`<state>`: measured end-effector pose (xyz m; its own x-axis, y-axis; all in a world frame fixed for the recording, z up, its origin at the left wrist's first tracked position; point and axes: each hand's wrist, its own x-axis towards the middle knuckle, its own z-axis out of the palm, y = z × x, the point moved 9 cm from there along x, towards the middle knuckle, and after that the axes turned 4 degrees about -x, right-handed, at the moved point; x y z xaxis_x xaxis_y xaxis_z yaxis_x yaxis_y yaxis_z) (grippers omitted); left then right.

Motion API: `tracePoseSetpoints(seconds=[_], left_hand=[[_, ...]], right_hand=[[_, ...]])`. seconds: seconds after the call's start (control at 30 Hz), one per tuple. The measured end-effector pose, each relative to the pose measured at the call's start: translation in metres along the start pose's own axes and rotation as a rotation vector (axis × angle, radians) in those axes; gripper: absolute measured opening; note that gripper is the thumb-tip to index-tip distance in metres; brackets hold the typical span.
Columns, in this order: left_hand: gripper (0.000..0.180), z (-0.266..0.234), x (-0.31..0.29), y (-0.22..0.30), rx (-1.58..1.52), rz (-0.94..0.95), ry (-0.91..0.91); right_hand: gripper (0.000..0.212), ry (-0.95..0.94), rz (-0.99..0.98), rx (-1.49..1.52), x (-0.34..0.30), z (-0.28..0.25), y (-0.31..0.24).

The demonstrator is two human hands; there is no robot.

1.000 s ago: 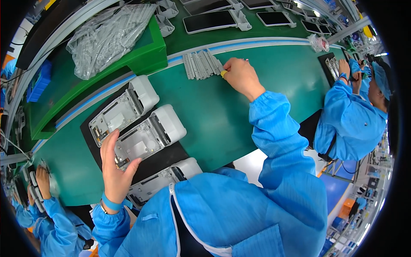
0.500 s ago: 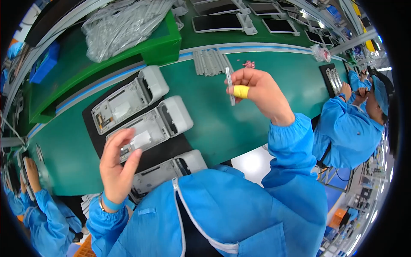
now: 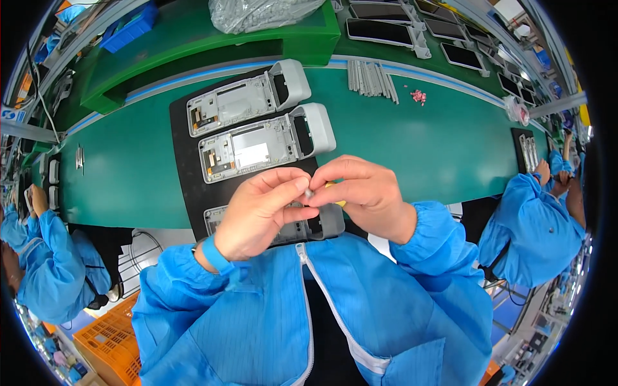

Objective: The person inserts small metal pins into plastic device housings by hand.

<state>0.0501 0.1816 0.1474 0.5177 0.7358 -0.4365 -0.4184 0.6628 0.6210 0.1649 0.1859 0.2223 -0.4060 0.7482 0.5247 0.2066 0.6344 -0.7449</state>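
My left hand [image 3: 261,209] and my right hand [image 3: 362,193] meet just in front of my chest. Both are closed in a pinch on a narrow grey strip [image 3: 309,193], seen almost end-on and mostly hidden by the fingers. A yellow wrap on my right thumb shows between the fingers. Below my hands lies a grey device housing [image 3: 333,222], partly covered by them. Two more open grey housings, a middle one [image 3: 280,138] and a far one [image 3: 241,100], rest on a black mat [image 3: 187,151].
Several grey strips [image 3: 372,80] lie side by side at the back, next to a pile of small pink pieces [image 3: 418,96]. A green raised shelf [image 3: 309,42] bears a clear bag [image 3: 261,14]. Screen units [image 3: 380,32] stand behind. Co-workers sit at left and right.
My right hand has brought the grey strip down and toward me. My left hand has moved right from over the middle housing and closed on the strip. The view has shifted.
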Motion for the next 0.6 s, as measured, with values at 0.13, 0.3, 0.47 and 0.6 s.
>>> tracePoseSetpoints(seconds=[0.13, 0.3, 0.47, 0.6], left_hand=[[0.026, -0.012, 0.019, -0.006, -0.204, 0.148, 0.169], [0.024, -0.022, 0.025, 0.004, -0.252, 0.217, 0.177], [0.029, -0.011, 0.021, 0.018, -0.010, 0.211, 0.150], [0.029, -0.001, 0.018, 0.020, 0.366, 0.267, 0.183]], right_hand=[[0.028, 0.150, 0.041, -0.243, 0.002, 0.003, 0.007], [0.027, 0.153, 0.216, -0.034, 0.000, 0.009, 0.042], [0.020, 0.160, 0.518, 0.284, -0.002, 0.000, 0.068], [0.014, 0.328, 0.738, 0.765, -0.017, 0.009, 0.090]])
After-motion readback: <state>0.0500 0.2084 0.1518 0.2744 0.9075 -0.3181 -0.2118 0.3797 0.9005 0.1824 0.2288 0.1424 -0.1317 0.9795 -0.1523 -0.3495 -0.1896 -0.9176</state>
